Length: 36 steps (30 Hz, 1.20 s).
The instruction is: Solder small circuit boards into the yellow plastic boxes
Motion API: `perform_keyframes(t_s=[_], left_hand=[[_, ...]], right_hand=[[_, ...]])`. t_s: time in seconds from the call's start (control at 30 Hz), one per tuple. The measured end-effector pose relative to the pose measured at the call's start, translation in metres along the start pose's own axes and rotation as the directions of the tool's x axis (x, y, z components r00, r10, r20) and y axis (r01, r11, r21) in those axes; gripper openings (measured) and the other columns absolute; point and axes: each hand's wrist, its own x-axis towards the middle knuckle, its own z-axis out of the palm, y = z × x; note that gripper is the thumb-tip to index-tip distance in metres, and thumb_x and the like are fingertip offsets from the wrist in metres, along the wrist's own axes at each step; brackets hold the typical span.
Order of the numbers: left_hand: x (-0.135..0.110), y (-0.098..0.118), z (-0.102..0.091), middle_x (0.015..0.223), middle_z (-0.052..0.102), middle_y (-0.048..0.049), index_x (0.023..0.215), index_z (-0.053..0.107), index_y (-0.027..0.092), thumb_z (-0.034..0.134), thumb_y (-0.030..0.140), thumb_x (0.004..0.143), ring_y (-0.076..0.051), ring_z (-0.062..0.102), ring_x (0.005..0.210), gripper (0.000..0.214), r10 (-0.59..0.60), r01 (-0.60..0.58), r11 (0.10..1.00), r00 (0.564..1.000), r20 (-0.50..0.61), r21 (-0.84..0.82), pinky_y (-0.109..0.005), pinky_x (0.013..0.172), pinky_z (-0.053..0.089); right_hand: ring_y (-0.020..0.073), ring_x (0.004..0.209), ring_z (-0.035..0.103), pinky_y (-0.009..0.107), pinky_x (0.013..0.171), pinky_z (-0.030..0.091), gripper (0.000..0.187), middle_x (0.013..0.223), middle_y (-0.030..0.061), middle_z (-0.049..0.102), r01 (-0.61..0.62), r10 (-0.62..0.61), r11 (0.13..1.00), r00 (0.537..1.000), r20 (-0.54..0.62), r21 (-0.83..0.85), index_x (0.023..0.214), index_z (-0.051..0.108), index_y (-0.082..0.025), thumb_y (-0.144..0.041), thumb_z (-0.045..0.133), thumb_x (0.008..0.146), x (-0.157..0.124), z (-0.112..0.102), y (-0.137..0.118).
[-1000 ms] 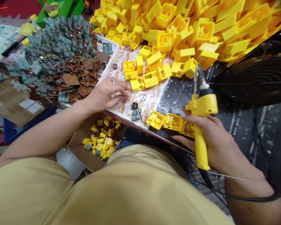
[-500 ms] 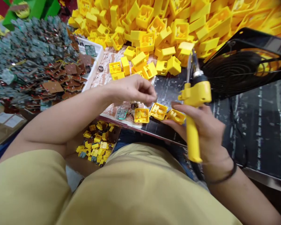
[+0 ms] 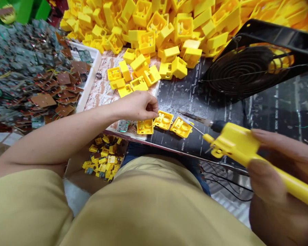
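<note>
My right hand (image 3: 274, 181) grips a yellow soldering gun (image 3: 238, 141) by its handle. Its dark tip and thin feed tube point left, over the rightmost of three open yellow plastic housings (image 3: 182, 127) at the bench's front edge. My left hand (image 3: 141, 106) is closed in a pinch above the other two, the middle housing (image 3: 163, 120) and the left housing (image 3: 145, 128). Whatever those fingertips hold is too small or hidden to make out. Left of the housings lies a small greenish circuit board (image 3: 123, 126), partly below my left wrist.
Yellow housings (image 3: 149, 42) are heaped along the back. A white tray (image 3: 91, 77) at left is piled with circuit boards (image 3: 43, 100). A black fan (image 3: 243, 68) stands at back right. Below the bench edge, a cardboard box (image 3: 79, 174) holds more yellow pieces.
My right hand has let go of the rightmost housing and swung right with the soldering gun, whose tip now points left instead of up. My left hand stays pinched near the housings.
</note>
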Motion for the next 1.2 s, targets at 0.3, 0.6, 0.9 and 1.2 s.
perform_keyframes(t_s=[0.3,0.6,0.9,1.2], left_hand=[[0.004,0.008,0.002,0.071,0.071,0.0005,0.083,0.076,0.014,0.066,0.020,0.075,-0.010,0.061,0.065,0.014,-0.110,0.110,0.994,0.993,-0.033,0.016,-0.023,0.067,0.042],[0.000,0.005,0.002,0.068,0.068,0.0015,0.079,0.076,0.014,0.066,0.023,0.075,-0.009,0.058,0.062,0.014,-0.075,0.074,0.997,0.997,-0.033,-0.008,-0.022,0.064,0.039],[-0.003,0.015,-0.002,0.065,0.066,0.0030,0.075,0.075,0.015,0.069,0.017,0.074,-0.007,0.054,0.059,0.007,-0.079,0.068,0.990,0.994,0.082,0.126,-0.021,0.060,0.035],[0.002,0.018,-0.003,0.063,0.066,0.0035,0.074,0.075,0.015,0.068,0.019,0.074,-0.007,0.055,0.057,0.008,-0.088,0.080,0.993,0.992,0.089,0.092,-0.020,0.060,0.037]], right_hand=[[0.0176,0.070,0.073,0.028,0.057,0.061,0.022,0.087,0.0004,0.076,0.280,-0.295,0.940,0.954,0.055,0.196,0.109,0.067,-0.028,-0.028,0.075,0.088,0.011,0.033,0.022],[0.0099,0.066,0.069,0.017,0.057,0.055,0.013,0.076,0.0015,0.070,0.367,-0.387,0.917,0.914,0.120,0.156,0.088,0.062,-0.022,-0.030,0.064,0.098,0.021,0.030,0.010],[0.0108,0.071,0.069,0.022,0.068,0.059,0.011,0.077,0.0018,0.068,0.439,-0.481,0.875,0.840,0.252,0.205,0.087,0.063,-0.020,-0.026,0.064,0.097,0.018,0.021,0.020],[0.0082,0.074,0.068,0.020,0.070,0.060,0.019,0.082,0.0020,0.070,0.520,-0.575,0.808,0.797,0.182,0.276,0.095,0.061,-0.018,-0.012,0.076,0.086,0.029,0.026,0.017]])
